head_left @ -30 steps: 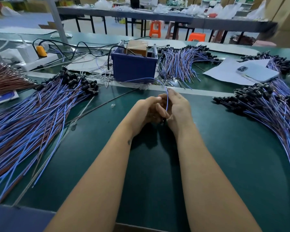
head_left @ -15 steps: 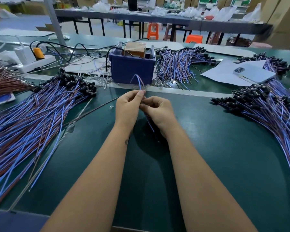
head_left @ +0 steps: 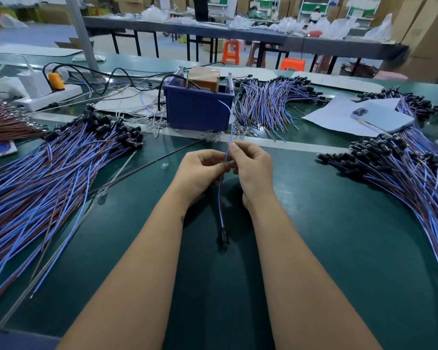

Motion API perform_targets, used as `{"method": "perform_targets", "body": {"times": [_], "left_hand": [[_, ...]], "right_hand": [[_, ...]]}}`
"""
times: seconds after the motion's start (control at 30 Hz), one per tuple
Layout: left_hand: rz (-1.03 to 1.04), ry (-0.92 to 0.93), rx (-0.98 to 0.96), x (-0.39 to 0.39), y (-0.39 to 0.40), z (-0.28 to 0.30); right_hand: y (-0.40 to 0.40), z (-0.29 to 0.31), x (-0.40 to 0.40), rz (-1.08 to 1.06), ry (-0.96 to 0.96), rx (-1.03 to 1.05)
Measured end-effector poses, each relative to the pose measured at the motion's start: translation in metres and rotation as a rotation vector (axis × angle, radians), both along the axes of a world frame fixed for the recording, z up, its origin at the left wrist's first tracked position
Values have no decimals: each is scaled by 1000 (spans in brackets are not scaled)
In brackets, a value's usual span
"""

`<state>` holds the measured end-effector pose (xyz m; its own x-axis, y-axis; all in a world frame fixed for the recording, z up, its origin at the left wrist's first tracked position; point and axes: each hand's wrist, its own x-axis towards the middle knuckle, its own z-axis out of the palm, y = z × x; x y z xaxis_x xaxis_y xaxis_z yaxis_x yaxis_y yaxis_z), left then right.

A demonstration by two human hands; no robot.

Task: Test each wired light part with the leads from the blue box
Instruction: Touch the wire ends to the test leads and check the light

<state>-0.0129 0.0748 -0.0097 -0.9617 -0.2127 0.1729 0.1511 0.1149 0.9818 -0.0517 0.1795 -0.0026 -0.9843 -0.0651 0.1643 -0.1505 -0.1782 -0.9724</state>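
Head view: your left hand (head_left: 200, 170) and right hand (head_left: 253, 168) pinch one wired light part (head_left: 221, 198). Its black end (head_left: 223, 236) dangles below your grip; the blue box (head_left: 199, 107) sits beyond it.

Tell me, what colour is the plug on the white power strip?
Orange-yellow. The plug sits in the power strip, seen at far left in the head view.

Both hands meet over the green table (head_left: 339, 248): the left hand (head_left: 200, 173) and right hand (head_left: 253, 170) pinch a blue wired light part (head_left: 221, 198), its black end (head_left: 223, 236) hanging near. The blue box (head_left: 197, 109) stands beyond.
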Motion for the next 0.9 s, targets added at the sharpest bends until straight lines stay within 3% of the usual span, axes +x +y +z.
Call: {"method": "perform_targets", "body": {"times": [0.23, 0.5, 0.73, 0.9], "left_hand": [[-44, 23, -9, 1, 2, 2], [74, 26, -49, 0, 2, 1], [446, 63, 106, -7, -13, -3], [525, 14, 110, -11, -19, -8]], "right_hand": [[-2, -1, -2, 19, -14, -99], [-6, -6, -5, -39, 104, 61], [-2, -10, -12, -169, 141, 144], [-5, -8, -12, -235, 154, 87]]}}
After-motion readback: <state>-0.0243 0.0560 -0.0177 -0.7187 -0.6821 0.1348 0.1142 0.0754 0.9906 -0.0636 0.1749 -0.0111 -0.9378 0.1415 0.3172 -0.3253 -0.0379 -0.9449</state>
